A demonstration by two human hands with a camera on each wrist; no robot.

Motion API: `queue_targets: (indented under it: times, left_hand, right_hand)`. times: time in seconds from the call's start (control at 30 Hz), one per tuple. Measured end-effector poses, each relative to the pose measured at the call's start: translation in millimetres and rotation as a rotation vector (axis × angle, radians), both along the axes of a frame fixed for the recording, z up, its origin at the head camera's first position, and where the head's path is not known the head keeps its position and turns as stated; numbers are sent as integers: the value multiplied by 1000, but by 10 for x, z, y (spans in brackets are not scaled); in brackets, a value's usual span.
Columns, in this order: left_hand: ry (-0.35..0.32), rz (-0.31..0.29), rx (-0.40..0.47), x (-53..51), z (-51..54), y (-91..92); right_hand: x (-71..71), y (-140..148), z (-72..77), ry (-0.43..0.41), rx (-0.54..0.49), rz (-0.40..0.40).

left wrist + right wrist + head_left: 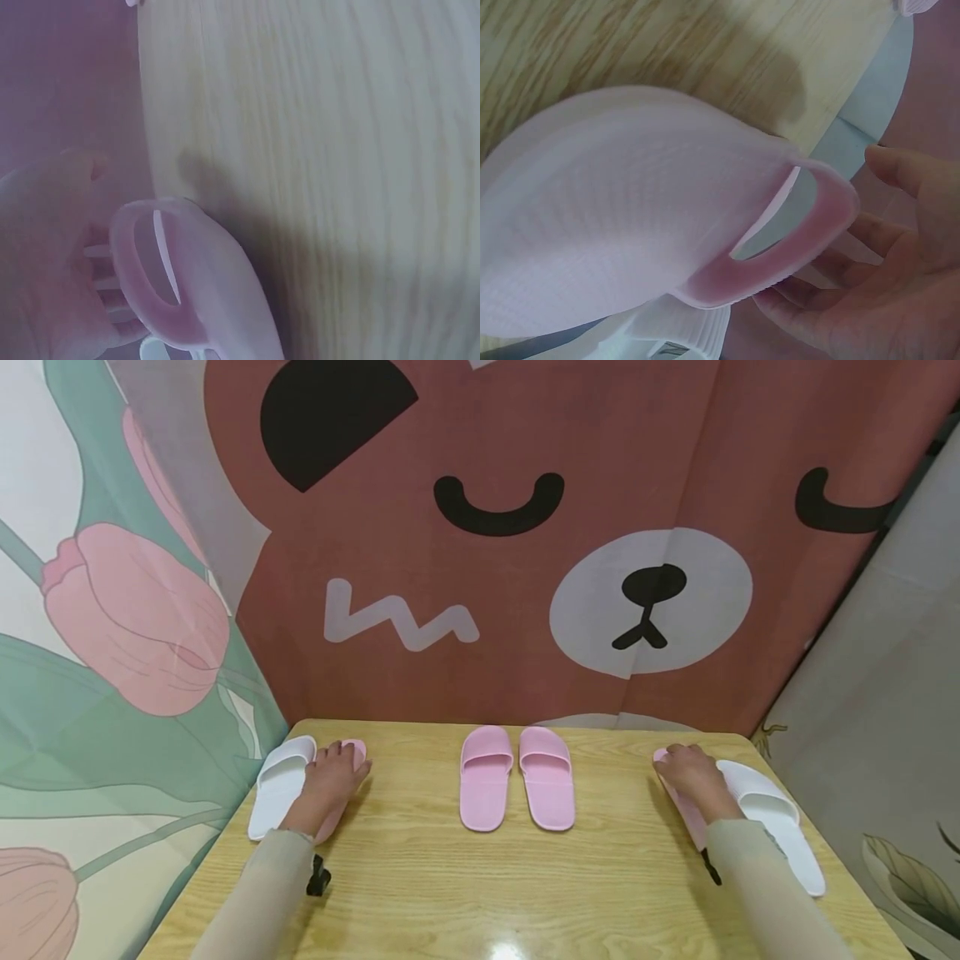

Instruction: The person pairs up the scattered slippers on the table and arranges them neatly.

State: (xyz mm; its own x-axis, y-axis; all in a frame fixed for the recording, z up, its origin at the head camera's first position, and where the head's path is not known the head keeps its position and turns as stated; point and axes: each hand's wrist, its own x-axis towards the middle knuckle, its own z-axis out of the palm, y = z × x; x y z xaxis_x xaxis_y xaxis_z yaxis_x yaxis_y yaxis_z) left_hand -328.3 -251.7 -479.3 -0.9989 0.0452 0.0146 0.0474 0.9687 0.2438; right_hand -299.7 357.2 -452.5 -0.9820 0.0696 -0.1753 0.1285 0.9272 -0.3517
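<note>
Both arms were out over the desk (517,885), and we had six slippers in view! On the left, we saw the left hand (330,781) over the left pink slipper (330,828), its fingers apart and the thumb held out to the side. The left white slipper (272,802) lay just outside it, along the desk's left edge. From the left wrist we caught the left strap (176,326) right by those fingers, though we couldn't tell whether they touched.

Across to the right we went: the right hand (697,781) was over the right pink slipper (686,814), and there too the fingers were apart, loosely bent, close against the right strap (836,202); actual contact we couldn't make out. Outside that one we had the right white slipper (783,835), slanting along the desk's right edge.

And between the hands, well apart from both, we spotted the middle pair (483,797), both pink, side by side, straps toward the bear cloth (600,443). Pale sleeves (262,877) reached in from the near side. Flowered cloth (135,618) rose on our left, grey cloth (862,652) on our right.
</note>
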Motion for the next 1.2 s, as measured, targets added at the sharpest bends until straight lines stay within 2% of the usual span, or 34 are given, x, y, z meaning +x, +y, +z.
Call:
queue_targets:
  times: [0.33,0.6,0.83,1.2]
  left_hand:
    - [-2,23,48,18,-32,-73]
    - [13,12,38,13,-54,-107]
    - [-4,23,20,5,-61,-105]
    - [-2,33,-19,17,-29,-65]
  right_hand:
    - [43,65,-12,-7,-12,-19]
    - [48,121,-44,5,1,0]
    - [42,147,-40,6,-5,13]
    - [35,130,7,-43,-8,5]
